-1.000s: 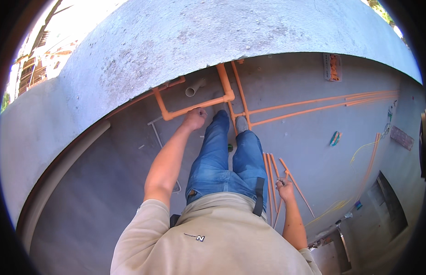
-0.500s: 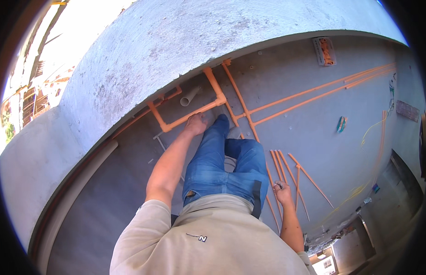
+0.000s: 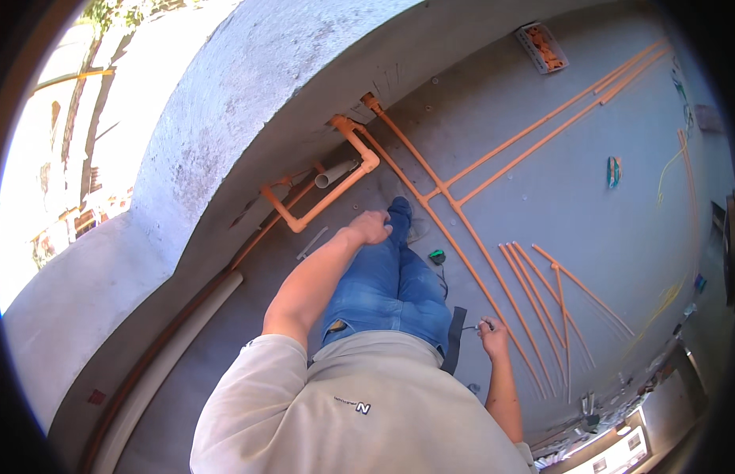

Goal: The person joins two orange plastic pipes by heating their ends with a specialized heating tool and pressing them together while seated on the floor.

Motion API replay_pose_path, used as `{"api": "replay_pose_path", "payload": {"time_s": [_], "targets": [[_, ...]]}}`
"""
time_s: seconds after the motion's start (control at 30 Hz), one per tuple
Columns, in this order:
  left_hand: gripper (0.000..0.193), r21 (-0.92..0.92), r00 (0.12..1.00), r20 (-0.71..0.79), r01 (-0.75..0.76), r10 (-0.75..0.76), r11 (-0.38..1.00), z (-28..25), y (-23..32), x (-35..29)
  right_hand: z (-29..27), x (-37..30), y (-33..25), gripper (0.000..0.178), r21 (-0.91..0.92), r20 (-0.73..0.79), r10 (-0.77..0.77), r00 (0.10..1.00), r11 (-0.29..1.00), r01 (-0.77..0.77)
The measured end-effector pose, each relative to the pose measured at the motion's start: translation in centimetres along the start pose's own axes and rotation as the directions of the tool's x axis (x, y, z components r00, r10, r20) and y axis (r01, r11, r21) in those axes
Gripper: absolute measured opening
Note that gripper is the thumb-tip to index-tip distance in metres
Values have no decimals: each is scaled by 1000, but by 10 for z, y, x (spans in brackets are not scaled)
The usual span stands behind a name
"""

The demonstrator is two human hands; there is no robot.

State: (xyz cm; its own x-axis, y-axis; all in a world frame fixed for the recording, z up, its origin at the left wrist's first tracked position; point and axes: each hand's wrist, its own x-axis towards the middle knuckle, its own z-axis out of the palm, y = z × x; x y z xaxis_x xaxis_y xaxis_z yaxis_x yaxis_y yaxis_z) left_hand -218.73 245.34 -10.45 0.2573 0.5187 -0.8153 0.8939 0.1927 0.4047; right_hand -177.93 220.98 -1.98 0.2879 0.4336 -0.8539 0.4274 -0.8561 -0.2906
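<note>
My left hand hangs over my left leg with its fingers curled in, and no object shows in it. Close to it runs an angled orange pipe assembly with elbow joints, joined to the wall. A gap separates hand and pipe. To the right of my hip, my right hand pinches a thin dark pen-like object; its exact kind is too small to make out. Beyond that hand, several loose orange pipes lie on the floor. A small green and black item lies beside my right leg.
Long orange pipes branch across the grey floor. A box of orange fittings sits by the far wall. Beside the pipe assembly is a beige pipe end. The pale concrete wall rises on the left. A green packet lies right.
My left hand has come away from the orange pipe assembly and now sits over my leg. My legs have drawn together, the view has turned, and the green and black item has come into sight.
</note>
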Motion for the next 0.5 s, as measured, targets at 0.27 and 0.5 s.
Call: {"api": "replay_pose_path", "payload": {"time_s": [0.27,0.5], "targets": [[43,-6,984,150,-100,100,995,49,31,-86,49,-24,87,26,26,-40,-48,998,998,49],[41,96,998,33,-51,48,994,46,-5,-134,70,-29,115,25,88,-64,-40,997,995,46]]}}
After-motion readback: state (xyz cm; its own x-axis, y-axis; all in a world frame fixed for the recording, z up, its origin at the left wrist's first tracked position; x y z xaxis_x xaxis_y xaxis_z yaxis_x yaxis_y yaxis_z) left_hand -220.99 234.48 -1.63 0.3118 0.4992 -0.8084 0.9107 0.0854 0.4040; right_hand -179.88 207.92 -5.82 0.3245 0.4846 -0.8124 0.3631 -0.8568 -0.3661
